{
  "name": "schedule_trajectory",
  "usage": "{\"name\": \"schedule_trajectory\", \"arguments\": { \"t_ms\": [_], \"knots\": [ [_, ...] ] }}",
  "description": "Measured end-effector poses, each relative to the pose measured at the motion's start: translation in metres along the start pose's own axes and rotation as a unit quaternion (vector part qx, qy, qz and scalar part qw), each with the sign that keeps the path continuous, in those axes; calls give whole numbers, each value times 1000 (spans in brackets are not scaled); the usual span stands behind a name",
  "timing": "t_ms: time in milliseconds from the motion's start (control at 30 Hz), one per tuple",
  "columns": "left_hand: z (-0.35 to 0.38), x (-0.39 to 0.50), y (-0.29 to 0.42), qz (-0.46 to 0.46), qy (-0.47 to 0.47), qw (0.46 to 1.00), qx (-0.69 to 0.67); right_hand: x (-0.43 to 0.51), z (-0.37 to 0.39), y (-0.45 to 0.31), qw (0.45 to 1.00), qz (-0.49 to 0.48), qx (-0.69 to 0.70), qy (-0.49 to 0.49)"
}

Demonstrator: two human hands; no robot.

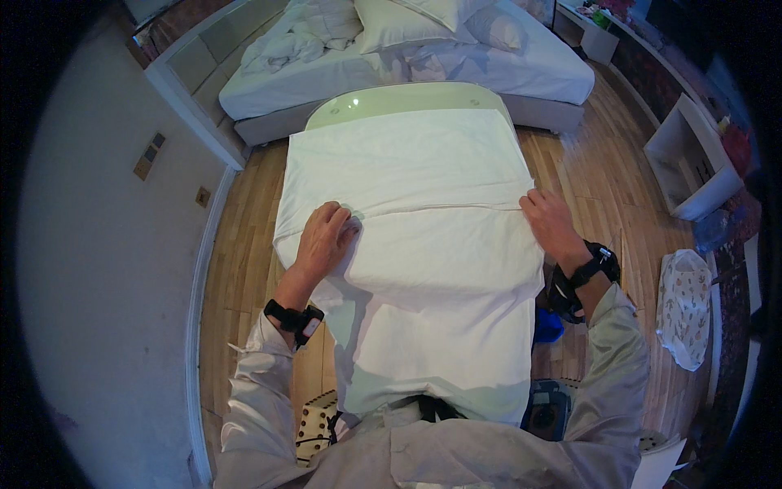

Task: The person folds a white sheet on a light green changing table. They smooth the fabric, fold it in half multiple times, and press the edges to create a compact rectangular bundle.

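A large white cloth (440, 244) lies over a table with a pale, glossy, rounded top (421, 98), whose far end shows. A crease or folded edge runs across the cloth between my two hands, and its near part hangs down towards my body. My left hand (327, 238) rests on the cloth at the left end of that crease, fingers curled; whether it grips fabric is hidden. At the cloth's right edge, my right hand (547, 220) pinches the fabric between thumb and fingers. Each wrist wears a black strap.
A bed (366, 79) with white pillows (409, 27) and rumpled bedding stands beyond the table. A wall (110, 244) with sockets runs along the left. On the right are an open white cabinet (690, 159) and a patterned plastic bag (684, 308) on the wooden floor.
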State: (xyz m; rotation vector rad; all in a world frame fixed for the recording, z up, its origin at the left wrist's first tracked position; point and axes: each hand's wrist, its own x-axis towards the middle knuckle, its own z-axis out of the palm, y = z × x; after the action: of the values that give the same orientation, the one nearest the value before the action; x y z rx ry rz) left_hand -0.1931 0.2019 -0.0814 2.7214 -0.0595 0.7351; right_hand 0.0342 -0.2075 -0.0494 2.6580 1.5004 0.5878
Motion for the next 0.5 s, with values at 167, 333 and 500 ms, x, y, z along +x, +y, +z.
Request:
{"name": "schedule_trajectory", "arguments": {
  "t_ms": [167, 333, 500],
  "knots": [
    [-1, -1, 8, -35, -20, 998, 58, -6, 4, 1, 998, -9, 19, 67],
    [31, 27, 66, -17, -17, 1000, 20, -4, 7, -2, 996, 25, 58, 66],
    [68, 74, 130, 1, -69, 996, -63, 4, 4, 7, 973, 119, 185, 74]
  ]
}}
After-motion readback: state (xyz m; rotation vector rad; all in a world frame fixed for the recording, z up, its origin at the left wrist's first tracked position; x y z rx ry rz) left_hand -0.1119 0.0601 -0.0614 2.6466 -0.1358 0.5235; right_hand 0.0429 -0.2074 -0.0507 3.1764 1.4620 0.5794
